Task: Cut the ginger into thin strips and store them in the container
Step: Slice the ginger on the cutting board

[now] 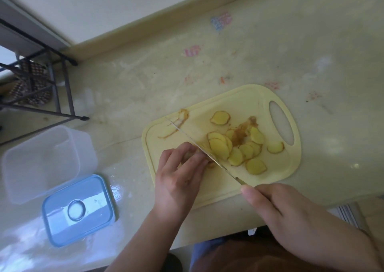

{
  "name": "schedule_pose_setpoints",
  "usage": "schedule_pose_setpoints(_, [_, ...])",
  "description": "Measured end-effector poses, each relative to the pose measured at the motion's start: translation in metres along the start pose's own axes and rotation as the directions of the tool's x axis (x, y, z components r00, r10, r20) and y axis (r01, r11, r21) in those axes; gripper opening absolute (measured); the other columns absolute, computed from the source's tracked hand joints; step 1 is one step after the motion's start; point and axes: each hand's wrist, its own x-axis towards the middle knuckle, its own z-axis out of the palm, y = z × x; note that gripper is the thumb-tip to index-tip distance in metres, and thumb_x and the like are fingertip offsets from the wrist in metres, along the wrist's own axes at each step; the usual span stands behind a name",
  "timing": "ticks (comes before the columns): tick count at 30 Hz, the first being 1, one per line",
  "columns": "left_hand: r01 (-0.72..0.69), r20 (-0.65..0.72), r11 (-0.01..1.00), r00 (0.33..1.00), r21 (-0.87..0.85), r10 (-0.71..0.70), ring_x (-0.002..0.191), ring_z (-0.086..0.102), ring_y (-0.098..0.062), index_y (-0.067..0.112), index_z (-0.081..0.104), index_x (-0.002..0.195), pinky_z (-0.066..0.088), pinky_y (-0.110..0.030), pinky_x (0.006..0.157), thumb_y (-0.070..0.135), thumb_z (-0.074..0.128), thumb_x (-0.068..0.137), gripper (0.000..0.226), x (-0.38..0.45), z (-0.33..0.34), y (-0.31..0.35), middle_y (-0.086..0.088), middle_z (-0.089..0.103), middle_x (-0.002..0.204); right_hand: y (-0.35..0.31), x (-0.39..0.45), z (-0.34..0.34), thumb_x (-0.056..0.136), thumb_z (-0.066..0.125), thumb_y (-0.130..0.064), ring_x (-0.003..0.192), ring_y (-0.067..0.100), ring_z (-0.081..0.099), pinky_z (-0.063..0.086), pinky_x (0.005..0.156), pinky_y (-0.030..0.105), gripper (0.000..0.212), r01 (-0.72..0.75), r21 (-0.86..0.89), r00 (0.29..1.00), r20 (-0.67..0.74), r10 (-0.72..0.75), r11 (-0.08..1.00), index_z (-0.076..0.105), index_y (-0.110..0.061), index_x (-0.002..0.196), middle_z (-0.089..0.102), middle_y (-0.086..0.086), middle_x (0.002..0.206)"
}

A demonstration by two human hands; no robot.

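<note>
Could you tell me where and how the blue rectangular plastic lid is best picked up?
Probably by its two long edges, coming from above: the blue rectangular plastic lid lies flat on the counter beside the clear plastic container, its raised rim giving fingers purchase.

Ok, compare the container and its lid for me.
The container is clear and deep, open side up with nothing inside; the lid is blue, flat, with a round centre window. The container sits farther from the person, the lid nearer. Both are rounded rectangles resting on the counter.
</note>
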Motion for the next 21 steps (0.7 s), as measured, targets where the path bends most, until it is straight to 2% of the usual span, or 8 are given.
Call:
schedule_pose_setpoints(2, [0.006,0.008,1.0,1.0,-0.002,-0.006,0.081,0.055,-0.023,0.012,0.08,0.095,0.047,-0.03,0.076,0.024,0.063,0.101,0.022,0.001,-0.001,0.0,-0.004,0.07,0.108,0.003,-0.003,-0.001,0.074,0.013,-0.086,0.071,0.006,0.057,0.042,0.072,0.025,0.084,-0.019,-0.009,1.0,0.004,0.019,1.0,0.055,-0.014,0.07,0.062,-0.01,0.067])
schedule_pose_setpoints(4, [0.015,0.024,1.0,1.0,-0.001,-0.015,0.082,0.055,-0.023,0.012,0.08,0.095,0.047,-0.03,0.076,0.021,0.068,0.098,0.015,0.001,-0.001,0.0,-0.004,0.07,0.108,0.008,-0.007,-0.005,0.068,0.008,-0.094,0.09,0.005,0.058,0.043,0.079,0.024,0.105,-0.064,-0.033,0.998,0.007,0.064,0.997,0.066,-0.01,0.089,0.07,0.002,0.087])
schedule_pose_setpoints(5, [0.018,0.028,1.0,0.999,0.001,-0.018,0.082,0.056,-0.024,0.013,0.08,0.095,0.048,-0.031,0.076,0.019,0.07,0.096,0.012,0.001,-0.001,0.0,-0.003,0.07,0.108,0.008,-0.007,-0.007,0.067,0.009,-0.094,0.092,0.005,0.058,0.043,0.079,0.023,0.106,-0.074,-0.042,0.997,0.008,0.075,0.996,0.067,-0.009,0.093,0.07,0.004,0.09])
schedule_pose_setpoints(7, [0.018,0.03,1.0,0.999,0.002,-0.018,0.082,0.056,-0.025,0.013,0.08,0.096,0.048,-0.033,0.076,0.017,0.072,0.094,0.009,0.0,0.0,-0.001,-0.003,0.07,0.108,0.002,0.0,-0.008,0.072,0.016,-0.083,0.074,0.009,0.058,0.043,0.07,0.023,0.086,-0.051,-0.042,0.998,0.028,0.052,0.998,0.06,-0.011,0.076,0.064,-0.001,0.072])
schedule_pose_setpoints(9, [0.017,0.025,1.0,1.0,0.006,-0.017,0.083,0.057,-0.026,0.014,0.08,0.096,0.049,-0.033,0.077,0.016,0.072,0.093,0.009,-0.001,0.0,-0.001,-0.004,0.07,0.109,-0.005,0.01,-0.005,0.077,0.021,-0.077,0.055,0.01,0.045,0.039,0.062,0.024,0.067,0.016,-0.011,0.999,0.031,-0.016,1.0,0.041,-0.015,0.063,0.048,-0.007,0.053])
schedule_pose_setpoints(14, [0.023,0.045,1.0,0.999,0.001,-0.023,0.085,0.058,-0.026,0.013,0.08,0.097,0.049,-0.032,0.079,0.019,0.07,0.095,0.012,0.0,-0.002,-0.002,-0.003,0.069,0.107,0.001,0.0,-0.01,0.075,0.022,-0.077,0.057,0.009,0.051,0.043,0.072,0.026,0.067,-0.093,0.005,0.995,0.047,0.093,0.996,0.046,-0.015,0.065,0.051,-0.005,0.057])
schedule_pose_setpoints(18, [0.034,0.033,0.999,0.999,-0.006,-0.034,0.086,0.059,-0.026,0.013,0.08,0.098,0.048,-0.03,0.082,0.022,0.068,0.097,0.015,-0.001,0.0,-0.001,-0.003,0.07,0.109,-0.002,0.015,-0.005,0.08,0.021,-0.073,0.048,0.008,0.038,0.038,0.059,0.025,0.066,0.019,0.02,0.997,0.07,-0.021,1.0,0.04,-0.012,0.065,0.038,-0.002,0.053])
schedule_pose_setpoints(21, [0.034,0.041,0.999,0.999,0.002,-0.034,0.085,0.058,-0.025,0.014,0.08,0.097,0.048,-0.029,0.081,0.022,0.068,0.096,0.015,0.0,-0.002,-0.001,-0.002,0.07,0.11,0.004,0.015,-0.005,0.081,0.021,-0.074,0.048,0.008,0.042,0.038,0.059,0.025,0.064,0.014,0.03,0.998,0.067,-0.016,0.999,0.04,-0.015,0.063,0.041,-0.001,0.052])
